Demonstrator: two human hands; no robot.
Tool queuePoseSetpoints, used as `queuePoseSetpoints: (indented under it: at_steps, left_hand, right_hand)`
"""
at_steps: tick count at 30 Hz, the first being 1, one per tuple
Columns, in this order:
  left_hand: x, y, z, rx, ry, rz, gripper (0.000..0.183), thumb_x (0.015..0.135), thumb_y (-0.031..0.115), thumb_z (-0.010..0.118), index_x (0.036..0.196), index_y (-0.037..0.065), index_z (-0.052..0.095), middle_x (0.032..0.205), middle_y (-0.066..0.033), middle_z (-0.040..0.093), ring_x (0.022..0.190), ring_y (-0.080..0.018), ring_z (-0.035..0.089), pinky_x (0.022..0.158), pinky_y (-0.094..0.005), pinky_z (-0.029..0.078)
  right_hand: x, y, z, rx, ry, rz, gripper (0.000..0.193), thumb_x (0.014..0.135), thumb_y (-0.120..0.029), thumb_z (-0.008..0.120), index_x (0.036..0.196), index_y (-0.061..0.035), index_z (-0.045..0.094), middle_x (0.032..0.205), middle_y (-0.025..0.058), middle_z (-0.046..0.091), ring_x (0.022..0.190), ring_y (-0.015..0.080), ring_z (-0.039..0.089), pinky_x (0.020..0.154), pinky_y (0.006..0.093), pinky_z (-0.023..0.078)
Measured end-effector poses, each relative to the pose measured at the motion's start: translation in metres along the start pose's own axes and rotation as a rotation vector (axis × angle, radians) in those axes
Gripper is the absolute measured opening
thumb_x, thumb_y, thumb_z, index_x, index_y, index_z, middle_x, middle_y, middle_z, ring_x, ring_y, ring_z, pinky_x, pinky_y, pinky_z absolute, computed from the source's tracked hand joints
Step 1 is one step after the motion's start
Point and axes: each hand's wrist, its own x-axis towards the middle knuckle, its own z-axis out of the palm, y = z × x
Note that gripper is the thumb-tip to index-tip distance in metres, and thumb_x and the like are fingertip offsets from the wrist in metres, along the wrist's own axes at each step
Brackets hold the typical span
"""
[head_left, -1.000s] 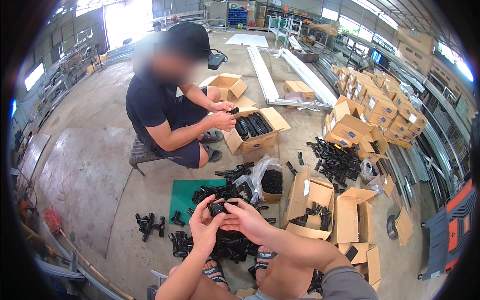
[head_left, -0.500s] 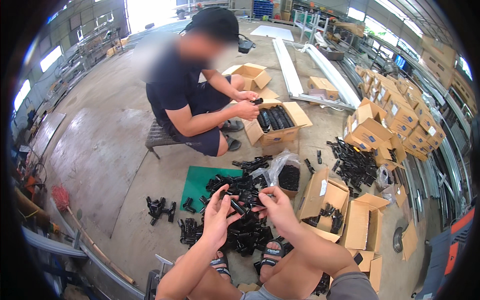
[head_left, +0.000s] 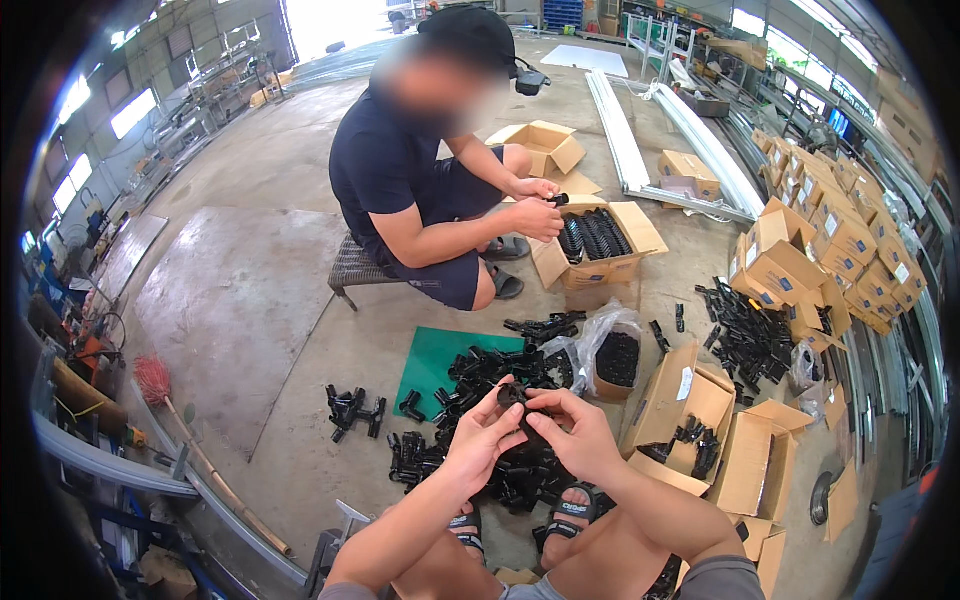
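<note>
Between my hands is a black tubular pipe fitting (head_left: 512,394), its round open end facing up. My left hand (head_left: 484,437) pinches it from the left with thumb and fingers. From the other side my right hand (head_left: 572,432) closes its thumb and fingertips on the fitting; whether a smaller part is also in those fingers is hidden. Under and beyond both hands lies a heap of similar black fittings (head_left: 520,475), partly spread on a green sheet (head_left: 425,362). A small group of fittings (head_left: 350,408) lies apart to the left.
Across from me a seated person (head_left: 400,180) handles a black piece over a carton of black parts (head_left: 610,268). A bagged box of small black parts (head_left: 617,358) and open cartons (head_left: 755,470) stand right. Farther right are stacked boxes (head_left: 835,225); a broom (head_left: 210,460) lies left.
My hands have drawn closer together, and the fitting has turned from slanting sideways to showing its round end. The whole view has shifted, with the scene sliding right.
</note>
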Motion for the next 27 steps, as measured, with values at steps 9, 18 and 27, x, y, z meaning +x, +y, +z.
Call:
queuePoseSetpoints:
  at_steps: [9, 18, 27]
  left_hand:
    - [0.000, 0.004, 0.009, 0.140, 0.080, 0.290, 0.066, 0.094, 0.004, 0.071, 0.153, 0.011, 0.043, 0.114, -0.0034, 0.067, 0.101, -0.0092, 0.064, 0.087, -0.0268, 0.056]
    - [0.000, 0.003, 0.004, 0.315, 0.065, 0.533, 0.062, 0.088, -0.009, 0.072, 0.146, 0.003, 0.052, 0.119, -0.0061, 0.064, 0.097, -0.0091, 0.064, 0.088, -0.0233, 0.054]
    - [-0.010, 0.008, 0.010, 0.319, 0.028, 0.555, 0.067, 0.085, -0.011, 0.073, 0.147, 0.000, 0.049, 0.122, -0.0095, 0.068, 0.099, -0.0094, 0.064, 0.086, -0.0235, 0.054]
  right_hand:
    - [0.007, -0.001, 0.002, -0.119, -0.013, -0.052, 0.040, 0.091, -0.006, 0.072, 0.129, -0.0012, 0.062, 0.132, 0.0117, 0.064, 0.119, 0.0210, 0.063, 0.103, 0.0355, 0.050]
    - [0.002, 0.001, 0.001, 0.032, -0.041, -0.028, 0.046, 0.092, -0.004, 0.072, 0.137, -0.0013, 0.060, 0.122, 0.0138, 0.068, 0.112, 0.0166, 0.065, 0.094, 0.0311, 0.055]
    - [-0.003, -0.004, -0.002, -0.132, -0.025, -0.212, 0.044, 0.089, -0.004, 0.074, 0.133, -0.0069, 0.066, 0.115, 0.0115, 0.071, 0.095, 0.0159, 0.068, 0.084, 0.0296, 0.056]
